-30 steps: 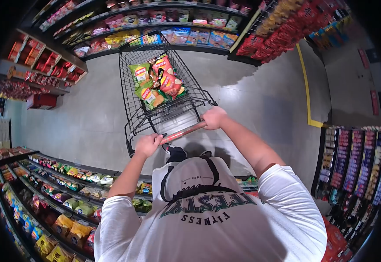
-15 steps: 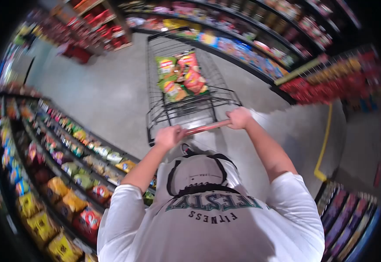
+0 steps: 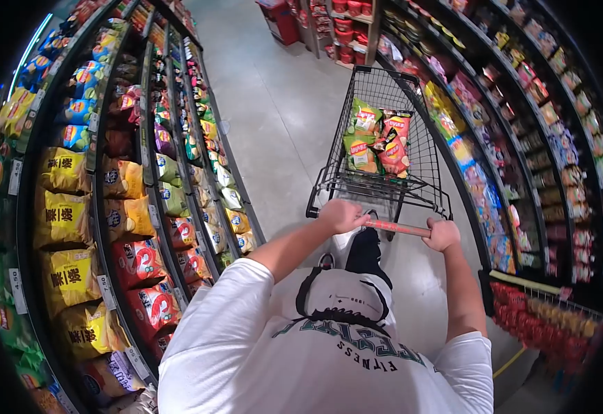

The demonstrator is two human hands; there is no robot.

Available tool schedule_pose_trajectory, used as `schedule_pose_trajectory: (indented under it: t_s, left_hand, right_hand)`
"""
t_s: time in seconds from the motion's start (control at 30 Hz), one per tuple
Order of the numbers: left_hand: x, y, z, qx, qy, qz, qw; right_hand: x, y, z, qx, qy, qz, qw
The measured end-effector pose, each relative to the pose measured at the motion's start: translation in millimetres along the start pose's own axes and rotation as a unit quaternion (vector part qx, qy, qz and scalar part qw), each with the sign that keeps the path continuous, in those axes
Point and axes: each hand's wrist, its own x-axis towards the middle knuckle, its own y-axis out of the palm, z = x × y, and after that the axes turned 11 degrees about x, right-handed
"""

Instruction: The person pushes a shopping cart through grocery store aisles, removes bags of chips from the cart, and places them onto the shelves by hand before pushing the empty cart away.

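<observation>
My left hand (image 3: 343,216) is closed around the left end of the red handlebar (image 3: 398,228) of a shopping cart. Near the bar's other end, my right hand (image 3: 443,234) grips it too. Ahead of both hands stretches the black wire basket of the shopping cart (image 3: 425,148). Several chip bags lie in it: green ones (image 3: 361,155) on the left, red ones (image 3: 394,155) on the right. The undersides of my fingers are hidden.
Shelves of snack bags (image 3: 66,221) rise close on my left. More stocked shelves (image 3: 501,131) curve along the right, close to the cart. Grey floor (image 3: 260,90) runs ahead between them. A red bin (image 3: 278,21) and a rack of red tubs (image 3: 346,31) stand farther off.
My view has swung left, so the cart and both hands now appear farther right in it. The left shelves take up more of the picture. Both hands have stayed on the handlebar.
</observation>
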Motion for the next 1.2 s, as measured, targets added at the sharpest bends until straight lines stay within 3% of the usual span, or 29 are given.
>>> schedule_pose_trajectory:
  t_s: [0.2, 0.47, 0.8, 1.2]
  left_hand:
    - [37.9, -9.6, 23.2, -0.014, -0.059, -0.034, 0.998]
    - [91.9, -49.3, 61.9, -0.085, -0.243, 0.173, 0.951]
    - [103.5, -69.8, 96.9, -0.076, -0.365, 0.109, 0.921]
    - [113.2, -84.3, 214.7, -0.161, -0.403, 0.097, 0.896]
  right_hand:
    - [82.7, -55.3, -16.9, -0.025, -0.059, 0.038, 0.997]
    - [185.7, -102.7, -20.7, -0.023, -0.153, 0.040, 0.987]
    - [286.9, -149.2, 11.0, -0.071, -0.222, 0.083, 0.969]
    - [405.1, -169.9, 87.1, -0.068, -0.298, 0.053, 0.951]
